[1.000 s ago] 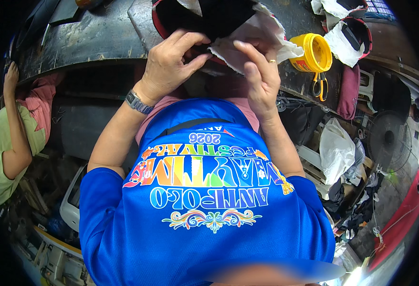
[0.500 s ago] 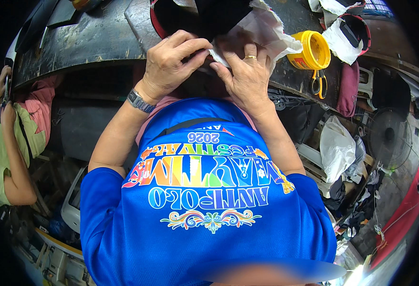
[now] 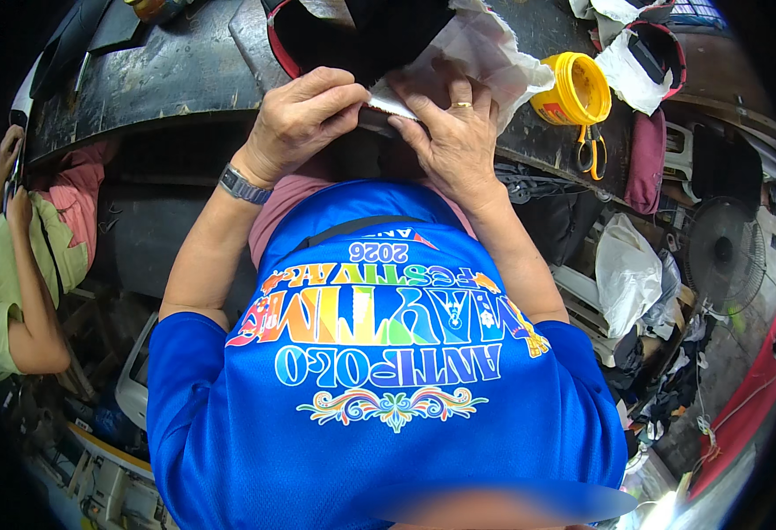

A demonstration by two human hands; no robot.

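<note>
My left hand [image 3: 304, 119] is closed in a pinch on the near edge of a thin white sheet [image 3: 503, 57] at the table's front edge. The sheet is crumpled and lies along a black curved piece with red edging [image 3: 284, 46], whose far part runs out of the picture. Across the sheet lies my right hand [image 3: 454, 132], its fingers stretched out and its thumb apart near the same edge. Some of its fingertips are in shadow. Beside the sheet stands an open yellow jar [image 3: 574, 88], and scissors with yellow-and-black handles [image 3: 593, 152] are just below it.
More black pieces with red edging and white sheets [image 3: 635, 71] lie at the far right of the dark worktable [image 3: 176, 79]. A maroon roll [image 3: 646, 163] hangs over its edge. A fan [image 3: 724, 256] and a white plastic bag [image 3: 625, 274] are at right. Another person [image 3: 30, 265] is at left.
My left hand has moved slightly left and toward me with the sheet's edge, baring more of that edge between my hands. The black piece has shifted a little left. My right hand has barely moved.
</note>
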